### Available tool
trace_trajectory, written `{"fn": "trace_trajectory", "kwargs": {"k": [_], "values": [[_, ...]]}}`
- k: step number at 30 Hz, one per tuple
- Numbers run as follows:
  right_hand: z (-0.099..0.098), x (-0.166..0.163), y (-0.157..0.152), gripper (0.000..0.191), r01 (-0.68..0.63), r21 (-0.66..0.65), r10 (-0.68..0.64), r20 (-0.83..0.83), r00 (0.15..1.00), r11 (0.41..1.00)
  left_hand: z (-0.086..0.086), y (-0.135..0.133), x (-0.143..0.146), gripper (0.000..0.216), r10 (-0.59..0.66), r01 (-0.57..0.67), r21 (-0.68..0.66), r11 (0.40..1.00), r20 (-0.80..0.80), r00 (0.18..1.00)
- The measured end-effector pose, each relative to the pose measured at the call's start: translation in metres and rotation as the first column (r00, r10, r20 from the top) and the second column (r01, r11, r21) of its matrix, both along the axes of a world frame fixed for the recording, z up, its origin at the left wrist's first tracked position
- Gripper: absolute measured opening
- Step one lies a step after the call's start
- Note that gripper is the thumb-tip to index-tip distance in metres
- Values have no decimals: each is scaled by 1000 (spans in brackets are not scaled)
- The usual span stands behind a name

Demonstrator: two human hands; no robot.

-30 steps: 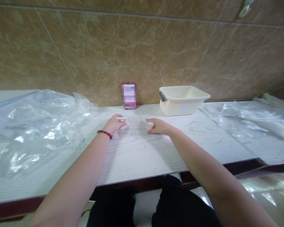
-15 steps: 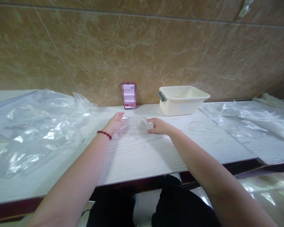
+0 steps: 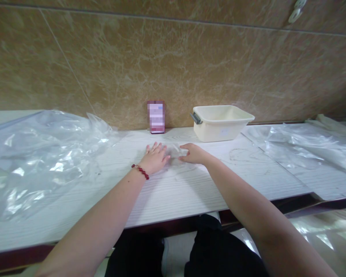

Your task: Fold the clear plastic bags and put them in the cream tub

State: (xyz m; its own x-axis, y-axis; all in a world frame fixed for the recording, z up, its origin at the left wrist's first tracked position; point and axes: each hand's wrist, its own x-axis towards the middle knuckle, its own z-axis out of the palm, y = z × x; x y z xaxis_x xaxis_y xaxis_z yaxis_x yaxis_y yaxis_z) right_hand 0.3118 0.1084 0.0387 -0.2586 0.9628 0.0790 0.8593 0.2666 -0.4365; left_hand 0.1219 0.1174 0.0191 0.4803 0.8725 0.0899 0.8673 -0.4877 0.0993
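Observation:
A small piece of clear plastic (image 3: 175, 150), which looks like a thin bag or film, lies on the white wood-grain table in front of me. My left hand (image 3: 155, 159), with a red bead bracelet at its wrist, is spread flat over the left part of this plastic and hides it. At the other end, my right hand (image 3: 193, 154) holds the plastic's right edge in a C shape, thumb nearer me and fingers on the far side. Exactly how the plastic is folded is too faint to make out.
A phone (image 3: 157, 117) leans against the brown tiled wall. To its right stands a cream plastic bin (image 3: 215, 130) with a grey handle. Large heaps of clear plastic bags lie on the left (image 3: 52, 150) and on the right (image 3: 308, 148). The table's front edge runs close to my legs.
My left hand has moved right, from the plastic's left end onto its top, and its fingers have spread out flat. My right hand has stayed in place.

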Motion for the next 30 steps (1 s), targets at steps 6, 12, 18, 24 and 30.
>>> {"fn": "trace_trajectory", "kwargs": {"k": [6,12,18,24,30], "values": [[-1,-25,0,37,43,346,20,-176,984,937,-9,2,4,52,-40,42,38,998,-48,998],[-18,-57,7,41,-107,289,104,24,994,951,-10,1,4,50,-47,49,23,999,-72,996],[-33,-61,10,44,-119,174,85,194,977,978,-13,2,6,53,-48,45,-57,997,-46,998],[-34,-57,8,45,-101,176,55,250,967,979,-14,1,6,52,-2,0,-61,998,-27,1000],[-36,-48,8,52,-49,152,1,302,953,987,-14,5,0,53,103,-106,-62,992,-60,993]]}}
